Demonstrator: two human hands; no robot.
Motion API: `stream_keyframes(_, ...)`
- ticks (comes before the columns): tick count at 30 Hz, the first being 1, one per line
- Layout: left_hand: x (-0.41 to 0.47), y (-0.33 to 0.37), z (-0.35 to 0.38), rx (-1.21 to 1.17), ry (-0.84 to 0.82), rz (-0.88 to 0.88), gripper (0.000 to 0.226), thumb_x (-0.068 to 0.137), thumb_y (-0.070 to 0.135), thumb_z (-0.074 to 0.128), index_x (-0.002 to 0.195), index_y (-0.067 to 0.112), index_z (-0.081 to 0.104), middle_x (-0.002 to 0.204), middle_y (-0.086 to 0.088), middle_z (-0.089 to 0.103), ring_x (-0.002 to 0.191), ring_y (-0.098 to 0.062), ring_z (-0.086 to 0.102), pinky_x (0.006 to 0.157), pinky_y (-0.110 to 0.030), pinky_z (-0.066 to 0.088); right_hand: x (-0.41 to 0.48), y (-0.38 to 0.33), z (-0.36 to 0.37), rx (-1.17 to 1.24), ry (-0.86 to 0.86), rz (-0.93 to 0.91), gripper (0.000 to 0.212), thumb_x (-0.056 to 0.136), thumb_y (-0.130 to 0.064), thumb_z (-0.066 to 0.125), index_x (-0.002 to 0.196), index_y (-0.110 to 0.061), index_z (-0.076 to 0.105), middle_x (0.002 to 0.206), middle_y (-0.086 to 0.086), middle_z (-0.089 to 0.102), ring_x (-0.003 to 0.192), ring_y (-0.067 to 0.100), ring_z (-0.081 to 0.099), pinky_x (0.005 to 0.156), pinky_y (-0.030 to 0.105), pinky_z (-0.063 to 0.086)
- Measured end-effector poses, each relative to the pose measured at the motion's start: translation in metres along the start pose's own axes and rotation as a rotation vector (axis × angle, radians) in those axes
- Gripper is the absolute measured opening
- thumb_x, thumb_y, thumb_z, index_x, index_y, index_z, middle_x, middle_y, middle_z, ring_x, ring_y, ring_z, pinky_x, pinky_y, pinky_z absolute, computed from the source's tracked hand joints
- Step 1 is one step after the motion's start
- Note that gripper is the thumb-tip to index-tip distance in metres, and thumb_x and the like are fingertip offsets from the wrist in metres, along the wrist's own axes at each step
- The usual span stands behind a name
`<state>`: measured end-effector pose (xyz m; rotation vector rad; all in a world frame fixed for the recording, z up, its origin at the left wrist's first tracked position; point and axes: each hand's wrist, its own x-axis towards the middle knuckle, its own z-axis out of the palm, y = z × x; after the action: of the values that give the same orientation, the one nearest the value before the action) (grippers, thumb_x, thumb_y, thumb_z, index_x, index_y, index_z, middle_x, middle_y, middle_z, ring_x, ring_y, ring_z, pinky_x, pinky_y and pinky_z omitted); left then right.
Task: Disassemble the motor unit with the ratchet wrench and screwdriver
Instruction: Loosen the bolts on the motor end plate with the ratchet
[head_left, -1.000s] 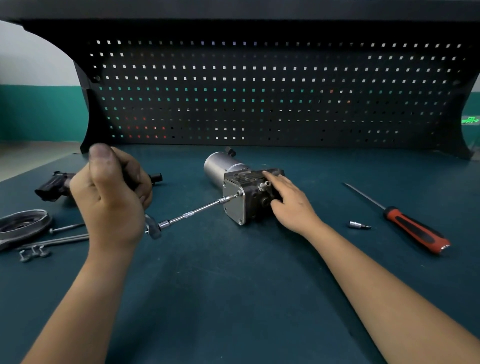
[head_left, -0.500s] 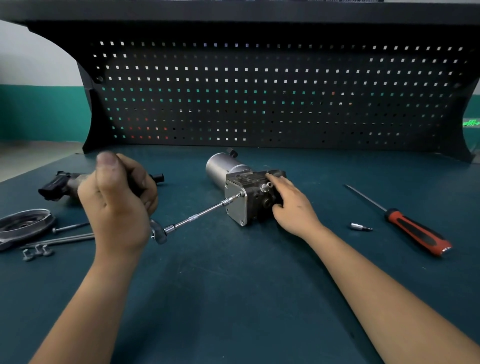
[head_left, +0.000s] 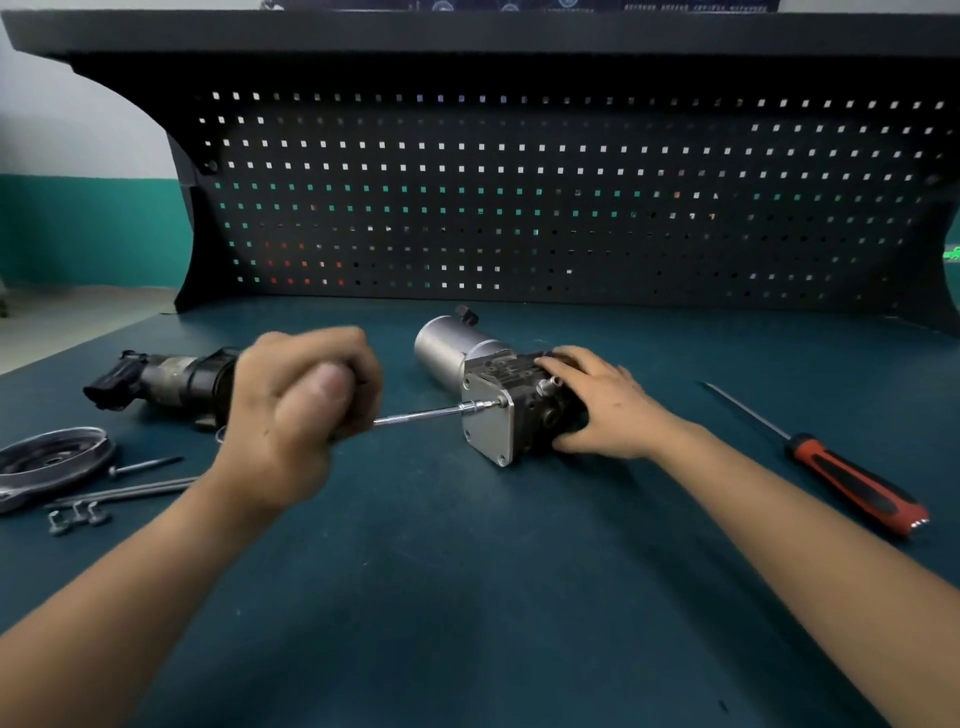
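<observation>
The motor unit (head_left: 483, 387), a silver cylinder joined to a dark block with a square metal end plate, lies on the green bench. My right hand (head_left: 602, 402) rests over the dark block and grips it. My left hand (head_left: 301, 410) is curled round the handle of the ratchet wrench (head_left: 421, 414). Its thin extension bar runs right to a bolt on the end plate. The handle itself is hidden in my fist. A screwdriver (head_left: 852, 480) with a red and black handle lies to the right, untouched.
A dark removed motor part (head_left: 161, 382) lies at the left behind my left hand. A round metal cover (head_left: 52, 460), long bolts (head_left: 135, 486) and small screws (head_left: 78, 519) lie at the left edge. A black pegboard (head_left: 519, 197) stands at the back.
My left hand has swung the wrench handle down and to the right, closer to the motor unit. The right hand has stayed on the block. The small bit beside my right forearm is out of sight.
</observation>
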<state>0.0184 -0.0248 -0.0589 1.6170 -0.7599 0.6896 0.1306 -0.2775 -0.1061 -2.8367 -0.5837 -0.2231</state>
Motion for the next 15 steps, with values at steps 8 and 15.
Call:
stream_keyframes(8,-0.010,0.001,0.018,0.150,-0.232,0.356,0.032,0.087,0.046,0.046,0.064,0.023,0.045,0.051,0.007,0.034,0.039,-0.012,0.027,0.050,-0.014,0.021,0.004,0.012,0.006,0.039,0.037,-0.040,0.098,0.068,-0.060,0.067,0.146,-0.038,0.013,0.152,-0.010,0.022,0.140,0.013,0.015,0.114,0.036,0.023)
stream_keyframes(15,0.015,-0.008,-0.001,-0.328,0.196,-0.028,0.028,0.074,0.042,0.057,0.052,0.025,0.055,0.038,0.016,0.039,0.031,0.000,0.028,0.039,-0.009,0.021,0.000,0.000,0.011,-0.094,0.169,-0.050,0.093,0.064,-0.071,0.060,0.144,-0.038,0.023,0.139,-0.006,0.035,0.131,0.016,0.026,0.109,0.033,0.014)
